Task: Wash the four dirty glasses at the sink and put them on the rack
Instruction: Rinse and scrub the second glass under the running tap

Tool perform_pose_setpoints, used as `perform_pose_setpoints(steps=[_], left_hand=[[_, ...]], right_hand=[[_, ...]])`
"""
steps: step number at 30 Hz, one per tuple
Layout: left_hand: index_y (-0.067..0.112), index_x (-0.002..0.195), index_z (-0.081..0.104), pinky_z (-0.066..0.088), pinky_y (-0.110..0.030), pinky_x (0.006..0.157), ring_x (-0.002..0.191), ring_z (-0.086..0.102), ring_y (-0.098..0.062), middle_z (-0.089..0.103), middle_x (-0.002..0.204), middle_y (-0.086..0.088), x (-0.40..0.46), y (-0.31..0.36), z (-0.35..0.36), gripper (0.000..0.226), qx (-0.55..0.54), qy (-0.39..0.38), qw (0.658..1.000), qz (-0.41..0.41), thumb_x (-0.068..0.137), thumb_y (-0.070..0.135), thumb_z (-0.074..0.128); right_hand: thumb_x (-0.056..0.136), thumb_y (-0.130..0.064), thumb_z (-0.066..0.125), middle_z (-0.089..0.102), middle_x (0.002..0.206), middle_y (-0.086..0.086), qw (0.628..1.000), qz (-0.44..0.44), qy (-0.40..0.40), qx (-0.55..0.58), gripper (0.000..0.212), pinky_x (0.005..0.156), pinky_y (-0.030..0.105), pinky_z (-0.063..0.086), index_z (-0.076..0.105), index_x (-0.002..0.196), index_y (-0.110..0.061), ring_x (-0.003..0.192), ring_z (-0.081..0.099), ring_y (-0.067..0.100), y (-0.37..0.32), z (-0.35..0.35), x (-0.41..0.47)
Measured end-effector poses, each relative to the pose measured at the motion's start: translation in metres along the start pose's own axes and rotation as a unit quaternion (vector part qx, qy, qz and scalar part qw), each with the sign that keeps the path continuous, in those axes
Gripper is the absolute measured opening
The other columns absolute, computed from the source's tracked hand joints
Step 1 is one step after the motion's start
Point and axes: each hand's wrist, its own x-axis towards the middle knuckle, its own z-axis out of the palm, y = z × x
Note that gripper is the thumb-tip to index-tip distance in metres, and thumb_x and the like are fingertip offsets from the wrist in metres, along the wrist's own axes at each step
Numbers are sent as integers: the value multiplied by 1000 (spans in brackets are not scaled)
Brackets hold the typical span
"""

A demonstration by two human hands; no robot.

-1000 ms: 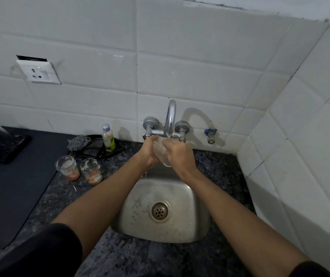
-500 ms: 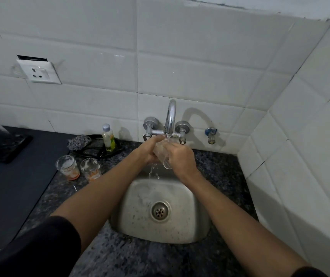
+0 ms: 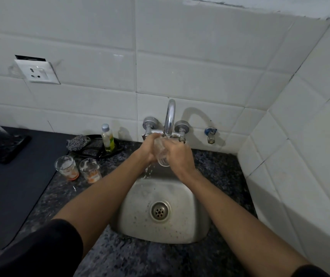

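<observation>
- While water runs from the tap (image 3: pixel 169 118), your left hand (image 3: pixel 147 148) and right hand (image 3: pixel 177 154) clamp curled fingers round the glass (image 3: pixel 161 154) above the sink (image 3: pixel 180 226).
- Wet glass could slip and crack against steel; two dirty glasses (image 3: pixel 67 167) wait left.

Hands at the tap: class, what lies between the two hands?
In the head view, a clear glass lies between the left hand and right hand, under the tap.
</observation>
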Motion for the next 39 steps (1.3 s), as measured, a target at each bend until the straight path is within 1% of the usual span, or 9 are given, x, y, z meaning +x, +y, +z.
perform_pose_setpoints(steps=[3, 8, 13, 18, 23, 29, 34, 36, 39], left_hand=[[7, 90, 70, 56, -33, 71, 69, 71, -22, 73, 77, -9, -2, 0, 2, 44, 28, -29, 999, -19, 106, 38, 44], [0, 118, 64, 56, -45, 92, 102, 70, -31, 74, 108, -19, -2, 0, -6, 37, -29, -18, 999, 4, 103, 31, 52], [7, 72, 74, 56, -27, 59, 62, 69, -18, 70, 68, -5, -1, -3, 1, 57, 7, -41, 999, -29, 107, 37, 40], [5, 105, 67, 54, -40, 84, 85, 70, -26, 73, 92, -13, -4, 3, -6, 34, 8, -25, 1000, -9, 103, 33, 49], [8, 95, 72, 54, -41, 84, 82, 70, -26, 74, 88, -12, -4, 1, 0, 43, 43, -31, 999, -4, 103, 42, 49], [2, 132, 58, 58, -51, 82, 99, 71, -35, 72, 114, -19, 8, -1, -13, 52, 11, -2, 1000, 7, 97, 40, 56], [8, 87, 71, 53, -39, 75, 66, 72, -23, 73, 78, -10, 5, -2, -4, 45, 75, -30, 997, -12, 105, 40, 47], [3, 102, 69, 57, -39, 79, 75, 73, -24, 74, 85, -11, 9, 0, -9, 34, 53, -27, 998, 12, 102, 33, 54], [-1, 122, 61, 47, -46, 107, 92, 69, -29, 72, 101, -17, 12, -4, -14, 39, 7, -29, 999, 23, 98, 30, 59]], right_hand=[[79, -3, 83, 76, 117, 13, 993, -110, -6, -48, 43, 87, 41, 62, 74, 121, -5, 103, 74, 29, 7, 1, -2], [91, -4, 70, 77, 101, 9, 996, 80, 23, 21, 32, 66, 26, 48, 74, 121, -13, 84, 72, 25, -1, -6, -4], [73, 0, 82, 75, 116, 16, 989, -135, -5, -62, 45, 97, 41, 59, 73, 117, -2, 107, 73, 30, -1, 0, -5], [88, -3, 72, 76, 98, 11, 998, 59, 12, 2, 31, 71, 38, 61, 73, 118, -12, 84, 73, 29, -5, -5, -3], [78, -2, 80, 76, 116, 14, 993, -84, -23, -74, 45, 80, 41, 63, 72, 122, -6, 99, 74, 30, 0, -5, 0], [93, -8, 65, 76, 87, 10, 991, 130, -15, -20, 14, 66, 39, 59, 76, 101, -13, 77, 72, 28, -2, -9, 3], [82, -10, 80, 76, 108, 8, 996, -58, -32, -58, 40, 78, 37, 62, 73, 122, -11, 92, 73, 26, 0, -5, -4], [83, -7, 78, 77, 103, 8, 999, 1, -19, -36, 35, 73, 32, 58, 75, 117, -13, 87, 73, 25, -5, -9, -7], [93, -6, 64, 75, 88, 8, 993, 121, -9, 1, 19, 62, 29, 44, 76, 104, -13, 73, 66, 24, -6, -10, 0]])
